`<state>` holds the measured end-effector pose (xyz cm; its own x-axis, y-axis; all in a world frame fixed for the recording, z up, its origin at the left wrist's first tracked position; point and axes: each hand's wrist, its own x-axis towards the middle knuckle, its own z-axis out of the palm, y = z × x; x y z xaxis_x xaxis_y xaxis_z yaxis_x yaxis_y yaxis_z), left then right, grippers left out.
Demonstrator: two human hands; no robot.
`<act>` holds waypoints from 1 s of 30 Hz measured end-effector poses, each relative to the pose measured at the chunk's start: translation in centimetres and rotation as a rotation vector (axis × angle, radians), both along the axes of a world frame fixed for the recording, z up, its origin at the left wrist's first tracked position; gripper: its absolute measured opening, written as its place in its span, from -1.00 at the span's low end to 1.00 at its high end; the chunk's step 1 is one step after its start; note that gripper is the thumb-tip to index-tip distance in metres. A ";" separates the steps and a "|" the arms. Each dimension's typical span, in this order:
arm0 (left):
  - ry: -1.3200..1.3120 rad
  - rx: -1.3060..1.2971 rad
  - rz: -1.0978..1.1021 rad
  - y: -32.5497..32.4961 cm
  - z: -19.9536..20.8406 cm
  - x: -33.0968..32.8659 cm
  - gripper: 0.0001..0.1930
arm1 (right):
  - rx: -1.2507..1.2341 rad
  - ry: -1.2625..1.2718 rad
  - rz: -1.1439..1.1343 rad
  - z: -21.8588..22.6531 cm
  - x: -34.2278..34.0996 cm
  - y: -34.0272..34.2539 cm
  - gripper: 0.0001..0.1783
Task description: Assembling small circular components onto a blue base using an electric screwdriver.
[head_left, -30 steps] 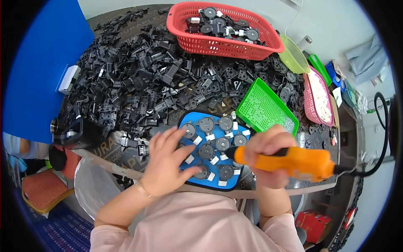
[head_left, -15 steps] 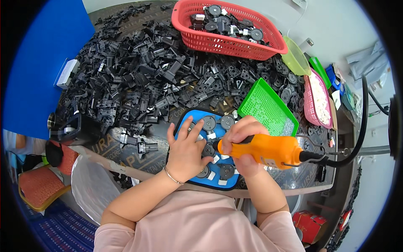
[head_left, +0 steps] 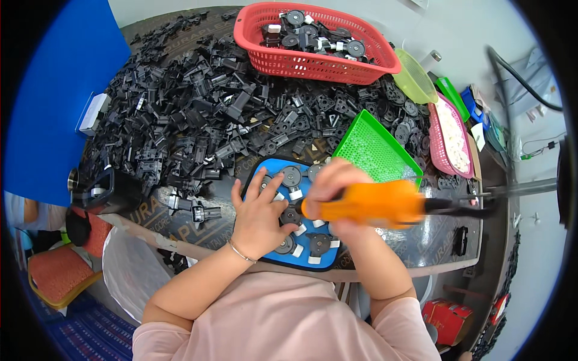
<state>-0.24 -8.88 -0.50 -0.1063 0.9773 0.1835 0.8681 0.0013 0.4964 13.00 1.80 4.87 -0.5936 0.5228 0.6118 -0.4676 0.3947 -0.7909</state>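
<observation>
My left hand (head_left: 257, 218) lies with fingers spread over a blue tray (head_left: 274, 163) with a black rim, resting on black plastic parts with round discs and white tabs. My right hand (head_left: 335, 183) is wrapped round an orange electric screwdriver (head_left: 382, 204), smeared by motion. The tool lies nearly level, its tip end pointing left at a round black part (head_left: 291, 215) beside my left thumb. Another disc part (head_left: 292, 176) sits at the tray's far side, and one more (head_left: 319, 243) near its front edge. The screwdriver's bit cannot be made out.
A heap of black plastic parts (head_left: 180, 114) covers the table's left and back. Behind it stands a red basket (head_left: 319, 65) of assembled parts. A green perforated tray (head_left: 373, 147) and a pink basket (head_left: 441, 153) of white pieces are right. The screwdriver's cable trails right.
The orange screwdriver has shifted slightly left and swung more level, with my right hand moving along. My left hand keeps its place on the tray. The whole view has shifted a little.
</observation>
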 end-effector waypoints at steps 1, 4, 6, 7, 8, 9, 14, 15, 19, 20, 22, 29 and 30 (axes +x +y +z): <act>-0.004 0.003 -0.002 0.0 0.1 -0.1 -0.60 | -0.079 0.070 0.016 1.2 0.9 -0.1 -0.49; -0.022 -0.035 -0.005 0.0 0.4 -0.1 -0.62 | -0.074 0.317 -0.088 4.4 3.7 1.0 -0.54; -0.014 -0.043 -0.012 0.0 0.6 -0.2 -0.62 | -0.015 0.312 -0.267 4.0 6.4 3.4 -0.56; -0.008 -0.057 -0.021 0.2 0.7 0.0 -0.63 | 0.039 0.305 -0.448 3.4 7.5 4.5 -0.58; -0.025 -0.082 -0.032 0.3 0.8 0.1 -0.62 | 0.050 0.300 -0.461 2.7 7.9 5.1 -0.58; -0.030 -0.075 -0.046 0.4 0.7 0.4 -0.62 | 0.007 0.279 -0.548 1.9 8.3 5.7 -0.61; -0.064 -0.140 -0.088 0.9 0.8 0.6 -0.61 | -0.042 0.300 -0.607 -0.7 7.9 7.6 -0.68; -0.065 -0.156 -0.088 0.9 0.9 0.6 -0.60 | -0.043 0.302 -0.610 -0.9 7.7 7.7 -0.68; -0.083 -0.169 -0.078 1.0 0.7 0.7 -0.53 | -0.060 0.292 -0.595 -1.4 7.5 8.4 -0.71; -0.086 -0.166 -0.075 1.0 0.7 0.7 -0.53 | -0.060 0.289 -0.596 -1.4 7.5 8.5 -0.71; -0.089 -0.165 -0.072 1.0 0.6 0.7 -0.53 | -0.063 0.285 -0.595 -1.4 7.5 8.6 -0.72; -0.103 -0.140 -0.077 0.9 0.4 0.5 -0.54 | -0.103 0.328 -0.539 -1.7 7.7 8.8 -0.78; -0.110 -0.136 -0.081 0.9 0.5 0.5 -0.57 | -0.127 0.326 -0.519 -1.8 7.8 8.8 -0.79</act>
<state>0.27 -7.99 -0.01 -0.0385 0.9984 0.0406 0.8084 0.0072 0.5885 20.76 10.57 3.10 -0.0364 0.7736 0.6326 -0.4656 0.5469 -0.6957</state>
